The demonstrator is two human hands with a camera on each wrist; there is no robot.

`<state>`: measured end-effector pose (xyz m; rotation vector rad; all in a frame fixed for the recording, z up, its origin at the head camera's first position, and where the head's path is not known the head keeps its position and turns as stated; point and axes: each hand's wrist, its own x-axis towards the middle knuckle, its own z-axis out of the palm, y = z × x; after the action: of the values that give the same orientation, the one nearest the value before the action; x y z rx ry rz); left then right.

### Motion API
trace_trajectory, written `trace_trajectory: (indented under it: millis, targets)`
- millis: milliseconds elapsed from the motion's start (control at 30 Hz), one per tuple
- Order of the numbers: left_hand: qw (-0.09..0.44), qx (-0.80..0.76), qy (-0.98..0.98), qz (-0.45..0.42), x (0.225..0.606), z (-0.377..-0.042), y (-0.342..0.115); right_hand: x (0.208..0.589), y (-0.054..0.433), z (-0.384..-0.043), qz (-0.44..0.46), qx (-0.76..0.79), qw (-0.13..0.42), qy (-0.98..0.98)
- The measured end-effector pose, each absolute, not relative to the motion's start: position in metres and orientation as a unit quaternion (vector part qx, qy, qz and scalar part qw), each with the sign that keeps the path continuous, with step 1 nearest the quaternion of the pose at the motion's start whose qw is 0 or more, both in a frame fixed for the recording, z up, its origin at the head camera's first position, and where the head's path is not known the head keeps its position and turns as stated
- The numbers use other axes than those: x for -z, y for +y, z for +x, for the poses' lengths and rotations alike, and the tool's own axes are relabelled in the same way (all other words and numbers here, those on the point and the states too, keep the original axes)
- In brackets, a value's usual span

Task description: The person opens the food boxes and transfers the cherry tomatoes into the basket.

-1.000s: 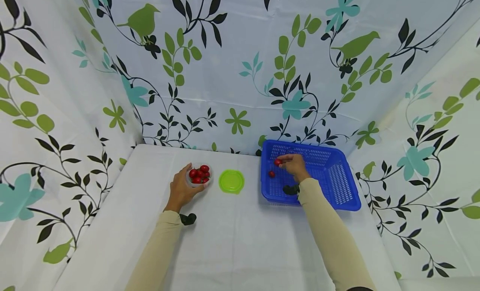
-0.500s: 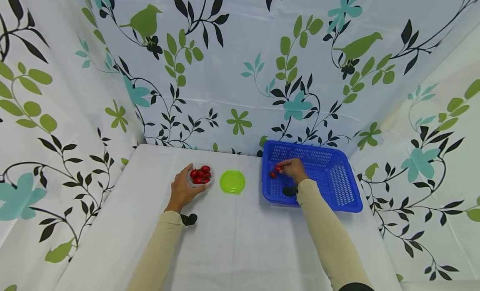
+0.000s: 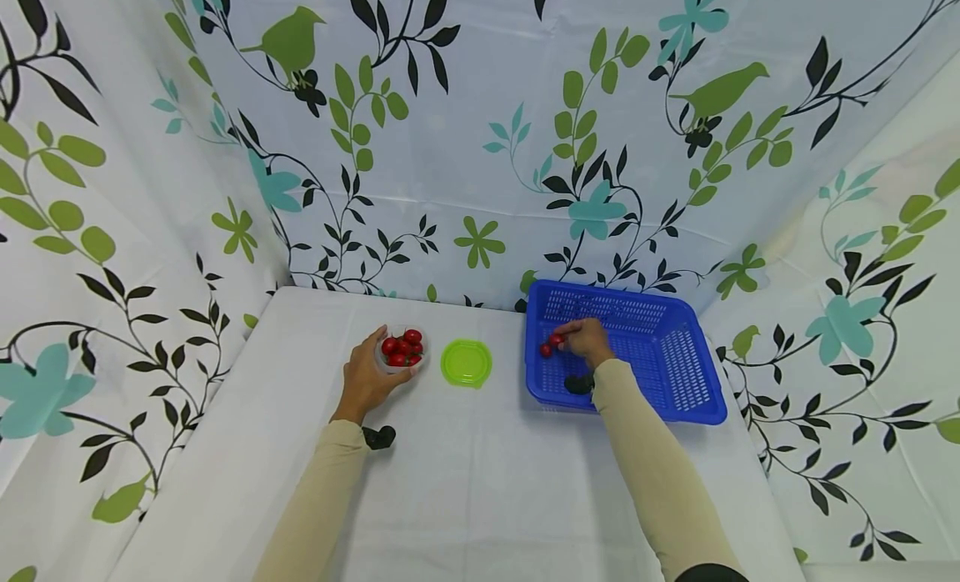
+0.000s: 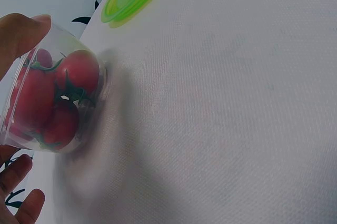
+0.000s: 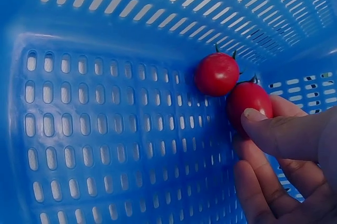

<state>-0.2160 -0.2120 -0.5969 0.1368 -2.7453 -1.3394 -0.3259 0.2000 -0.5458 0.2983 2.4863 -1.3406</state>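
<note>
My left hand holds a small clear plastic tub on the table, thumb on one side and fingers on the other. Several red cherry tomatoes with green stems fill it. Inside the blue basket, my right hand pinches a cherry tomato between thumb and fingers. Right beside that one, a second cherry tomato lies near the basket's wall.
A bright green lid lies flat on the white-covered table, between the tub and the basket. Behind the table and at both sides hangs a leaf-and-bird patterned curtain.
My right hand has moved the pinched cherry tomato slightly towards me, down beside the other one in the basket. My left hand stays on the tub.
</note>
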Motion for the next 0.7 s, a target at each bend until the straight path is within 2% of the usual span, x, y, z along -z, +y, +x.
trace_trajectory:
  millis: [367,700]
  targets:
    - [0.032,0.433,-0.9,0.05,0.5975,-0.217,-0.2122,0.5482,0.2026,-0.3263,0.093,0.462,0.146,0.87]
    - [0.034,0.433,-0.9,0.046,0.5968,-0.2165,-0.2126,0.5433,0.2053,-0.3261,0.101,0.465,0.117,0.872]
